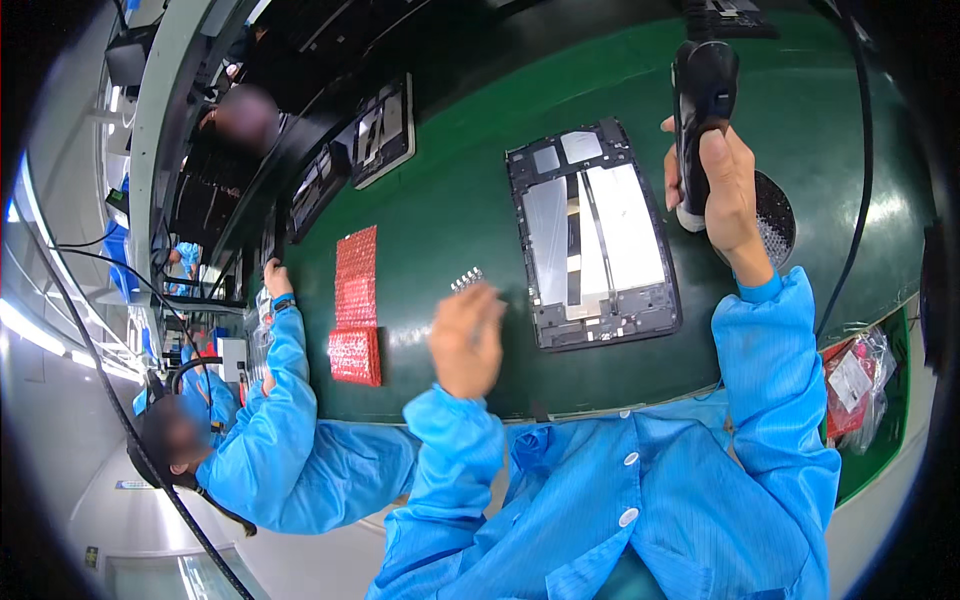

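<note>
My right hand is wrapped round a black handheld device with a rounded head, raised over the right of the bench. The device's exact kind is unclear. An opened tablet lies face down in the middle, its silvery inner plates and black frame showing. My left hand hovers to the left of the tablet, its fingers smeared by motion. Just beyond it sits a row of small metallic pieces; whether the hand touches them cannot be seen. A round black container stands beside my right wrist, partly hidden.
Red bubble wrap lies left on the green bench. More tablet parts lean at the far left. A person in blue works at my left. A black cable hangs at right, above a green bin with plastic bags.
</note>
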Demonstrator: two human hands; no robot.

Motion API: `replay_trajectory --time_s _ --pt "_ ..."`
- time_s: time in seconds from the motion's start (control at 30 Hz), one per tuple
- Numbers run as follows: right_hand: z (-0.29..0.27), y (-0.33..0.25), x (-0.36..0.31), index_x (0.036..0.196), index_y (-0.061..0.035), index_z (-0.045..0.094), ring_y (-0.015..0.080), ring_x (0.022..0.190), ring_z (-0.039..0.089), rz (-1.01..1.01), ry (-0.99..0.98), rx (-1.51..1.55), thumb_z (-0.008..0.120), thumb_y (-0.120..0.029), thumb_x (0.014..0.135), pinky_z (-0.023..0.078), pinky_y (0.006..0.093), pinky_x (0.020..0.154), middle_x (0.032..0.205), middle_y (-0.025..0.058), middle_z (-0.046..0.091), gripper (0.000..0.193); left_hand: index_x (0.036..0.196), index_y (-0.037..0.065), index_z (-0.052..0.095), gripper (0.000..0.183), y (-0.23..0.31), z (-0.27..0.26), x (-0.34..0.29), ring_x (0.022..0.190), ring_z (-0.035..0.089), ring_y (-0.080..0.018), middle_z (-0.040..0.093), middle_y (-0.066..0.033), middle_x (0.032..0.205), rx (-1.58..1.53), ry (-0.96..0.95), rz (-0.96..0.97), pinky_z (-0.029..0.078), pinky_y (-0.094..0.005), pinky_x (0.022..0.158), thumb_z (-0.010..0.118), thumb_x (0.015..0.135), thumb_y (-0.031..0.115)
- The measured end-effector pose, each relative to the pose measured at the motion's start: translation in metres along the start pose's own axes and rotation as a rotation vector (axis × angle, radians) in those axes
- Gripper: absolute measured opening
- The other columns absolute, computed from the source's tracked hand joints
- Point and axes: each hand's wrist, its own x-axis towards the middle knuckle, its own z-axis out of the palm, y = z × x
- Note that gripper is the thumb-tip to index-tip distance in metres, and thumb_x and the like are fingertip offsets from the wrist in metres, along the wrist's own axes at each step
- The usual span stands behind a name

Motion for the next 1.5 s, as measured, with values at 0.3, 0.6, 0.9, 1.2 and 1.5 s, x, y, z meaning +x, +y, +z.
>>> replay_trajectory --time_s 0.3,0.6,0.9,1.2,1.5 --pt "0.003 -0.006 -0.010 0.108 0.0030 0.054 0.0101 0.051 0.051 -0.011 0.016 0.006 0.045 -0.041 0.096 0.042 0.0218 0.048 0.066 0.0066 0.055 0.047 0.093 -0.002 0.067 0.032 -0.068 -0.019 0.009 0.060 0.051 -0.0105 0.065 -0.0062 0.079 -0.071 -0.222 -0.469 0.045 -0.0244 0.058 0.080 0.067 0.010" --pt "-0.001 0.000 -0.008 0.111 0.0038 0.052 0.0105 0.053 0.052 -0.034 -0.008 -0.065 0.057 -0.041 0.089 0.042 0.0234 0.051 0.067 0.0051 0.054 0.050 0.077 -0.002 0.067 0.018 -0.082 -0.019 0.025 0.064 0.058 -0.0089 0.062 -0.0031 0.069 -0.733 -0.306 -0.712 0.047 -0.0247 0.057 0.080 0.067 0.005" --pt "0.002 -0.005 -0.014 0.102 0.0018 0.055 0.0055 0.055 0.051 0.062 0.140 -0.270 0.085 -0.016 0.067 0.040 0.0198 0.050 0.065 -0.0003 0.055 0.050 0.068 0.000 0.066 0.015 -0.075 -0.005 0.027 0.061 0.056 -0.0133 0.062 -0.0078 0.067 -0.253 -0.229 -0.337 0.045 -0.0275 0.057 0.079 0.065 0.006" --pt "-0.017 -0.050 0.002 0.091 0.0011 0.057 0.0092 0.047 0.055 -0.147 0.221 -0.152 0.076 0.002 0.071 0.040 0.0218 0.042 0.061 0.0020 0.058 0.028 0.077 0.000 0.060 0.013 -0.046 -0.002 0.014 0.080 0.059 -0.0162 0.061 -0.0089 0.085 -0.494 0.168 -0.274 0.049 -0.0265 0.071 0.070 0.075 -0.006" --pt "-0.052 -0.040 -0.010 0.092 0.0029 0.056 0.0097 0.047 0.055 -0.166 0.236 -0.218 0.075 0.002 0.072 0.041 0.0220 0.044 0.060 0.0042 0.061 0.027 0.077 0.001 0.059 0.018 0.030 0.065 0.055 0.077 0.062 -0.0204 0.064 -0.0105 0.081 -0.663 0.250 0.088 0.050 -0.0294 0.067 0.073 0.069 -0.009"
